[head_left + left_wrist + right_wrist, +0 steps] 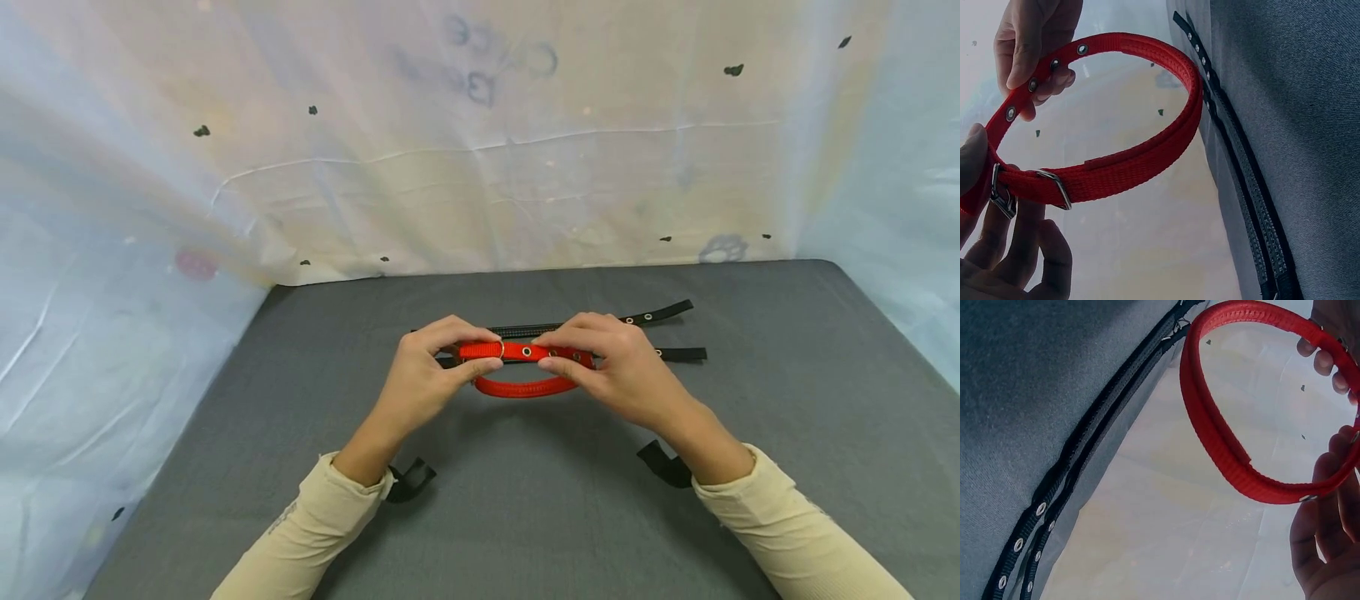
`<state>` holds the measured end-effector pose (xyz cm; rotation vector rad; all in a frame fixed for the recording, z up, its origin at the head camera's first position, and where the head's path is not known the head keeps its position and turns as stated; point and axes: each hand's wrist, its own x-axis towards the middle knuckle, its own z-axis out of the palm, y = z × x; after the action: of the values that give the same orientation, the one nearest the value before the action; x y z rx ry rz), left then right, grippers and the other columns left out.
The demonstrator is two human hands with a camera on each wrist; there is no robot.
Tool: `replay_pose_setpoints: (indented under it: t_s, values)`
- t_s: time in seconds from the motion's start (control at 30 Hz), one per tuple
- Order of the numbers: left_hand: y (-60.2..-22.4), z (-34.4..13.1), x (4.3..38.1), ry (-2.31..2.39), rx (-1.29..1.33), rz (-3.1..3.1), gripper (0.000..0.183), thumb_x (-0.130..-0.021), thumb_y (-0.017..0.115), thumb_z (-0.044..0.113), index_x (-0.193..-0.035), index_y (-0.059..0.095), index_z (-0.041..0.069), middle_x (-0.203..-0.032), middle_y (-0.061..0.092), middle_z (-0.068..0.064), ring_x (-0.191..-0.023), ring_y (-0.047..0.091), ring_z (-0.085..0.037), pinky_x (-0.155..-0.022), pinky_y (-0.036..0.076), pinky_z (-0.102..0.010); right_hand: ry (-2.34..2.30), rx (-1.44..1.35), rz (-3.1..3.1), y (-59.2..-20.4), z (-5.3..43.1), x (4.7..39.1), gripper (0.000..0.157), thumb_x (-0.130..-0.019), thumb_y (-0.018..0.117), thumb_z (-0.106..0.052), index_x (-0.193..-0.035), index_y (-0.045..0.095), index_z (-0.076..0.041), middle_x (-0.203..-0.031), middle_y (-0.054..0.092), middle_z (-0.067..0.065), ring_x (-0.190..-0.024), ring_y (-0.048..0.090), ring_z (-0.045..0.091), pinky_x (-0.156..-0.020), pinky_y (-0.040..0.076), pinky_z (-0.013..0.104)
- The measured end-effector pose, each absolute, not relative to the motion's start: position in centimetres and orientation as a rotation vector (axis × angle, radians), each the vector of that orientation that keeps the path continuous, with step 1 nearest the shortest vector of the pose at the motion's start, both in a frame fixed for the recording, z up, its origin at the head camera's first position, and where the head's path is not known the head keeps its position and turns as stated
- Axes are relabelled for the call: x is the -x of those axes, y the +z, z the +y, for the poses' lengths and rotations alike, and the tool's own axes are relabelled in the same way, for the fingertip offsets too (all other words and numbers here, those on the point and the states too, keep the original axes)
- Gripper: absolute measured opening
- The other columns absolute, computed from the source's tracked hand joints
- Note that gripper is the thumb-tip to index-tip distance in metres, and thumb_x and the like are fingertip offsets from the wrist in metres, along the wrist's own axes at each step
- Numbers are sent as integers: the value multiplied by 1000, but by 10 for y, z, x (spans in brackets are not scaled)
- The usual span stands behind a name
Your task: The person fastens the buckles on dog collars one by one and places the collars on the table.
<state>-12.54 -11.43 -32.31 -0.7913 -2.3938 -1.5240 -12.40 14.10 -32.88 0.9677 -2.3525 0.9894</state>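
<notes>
A red collar [527, 389] with metal eyelets, a buckle and a metal ring is held up as a loop above the grey table. My left hand [425, 372] pinches it at the buckle end between thumb and fingers. On the other side, my right hand [617, 367] pinches the strap by the eyelets. In the left wrist view the metal buckle [1002, 197] is beside my left fingers, and several eyelets show along the strap near my right hand [1032, 47]. The right wrist view shows the padded inside of the loop.
Two black collars [525, 331] with eyelets lie side by side on the grey table [525, 517], behind the red one. A pale, patterned sheet [450, 208] hangs around the back and sides. Black straps [411, 481] stick out at both cuffs.
</notes>
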Motion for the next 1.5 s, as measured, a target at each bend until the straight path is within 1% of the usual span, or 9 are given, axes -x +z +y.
replay_pose_setpoints:
  t_s: [0.23,0.37,0.6,0.73,0.93,1.03,1.2,1.33,1.5]
  values:
    - [-325,-110,125,-1522,842,-2394,23,-81,83,15,-104,78,14,-95,72,1,-85,63,-12,-66,57,-29,982,-988,-2356,-332,140,123,29,-82,83,-19,-109,77,-22,-97,70,-10,-82,60,6,-65,50,23]
    - [-327,-107,124,-1514,857,-2405,24,-81,83,16,-104,78,15,-95,72,1,-86,64,-12,-67,57,-26,974,-1006,-2350,-334,139,123,28,-81,83,-18,-109,77,-21,-96,70,-9,-81,58,5,-64,50,23]
    - [-328,-105,121,-1519,851,-2426,24,-81,84,16,-104,78,17,-96,72,3,-88,65,-10,-69,58,-27,951,-1004,-2345,-334,137,121,27,-81,83,-19,-108,78,-21,-96,70,-9,-81,59,6,-64,50,26]
    - [-328,-104,120,-1509,858,-2431,24,-81,84,16,-104,78,17,-97,72,4,-89,66,-10,-70,58,-27,943,-1002,-2348,-335,136,119,28,-80,84,-19,-108,77,-21,-96,70,-9,-80,59,7,-64,49,24]
    - [-331,-104,120,-1519,844,-2418,24,-80,84,16,-103,79,15,-96,73,2,-87,67,-11,-68,59,-27,943,-1006,-2347,-336,134,119,28,-81,83,-20,-108,77,-20,-97,70,-8,-82,61,12,-65,50,23]
    - [-333,-104,121,-1531,808,-2400,22,-79,85,16,-101,80,15,-95,75,2,-83,67,-10,-65,59,-28,952,-1007,-2341,-337,133,119,28,-81,83,-19,-108,77,-21,-97,70,-8,-81,60,11,-65,50,22]
    - [-335,-104,122,-1506,763,-2347,19,-77,86,14,-96,81,15,-92,77,1,-77,67,-10,-60,56,-28,992,-1020,-2335,-336,134,120,30,-81,83,-17,-109,76,-21,-97,70,-7,-82,60,7,-65,50,23]
    - [-333,-107,123,-1518,731,-2317,19,-77,86,15,-96,81,15,-90,77,1,-72,63,-11,-57,53,-26,1002,-1019,-2350,-333,137,121,29,-82,82,-18,-110,76,-22,-98,71,-9,-83,58,3,-66,49,25]
    - [-328,-112,124,-1579,674,-2308,20,-78,86,17,-98,80,16,-92,76,0,-73,59,-14,-54,47,-27,999,-1009,-2370,-328,144,123,27,-85,81,-20,-111,75,-24,-96,68,-13,-82,54,1,-66,45,23]
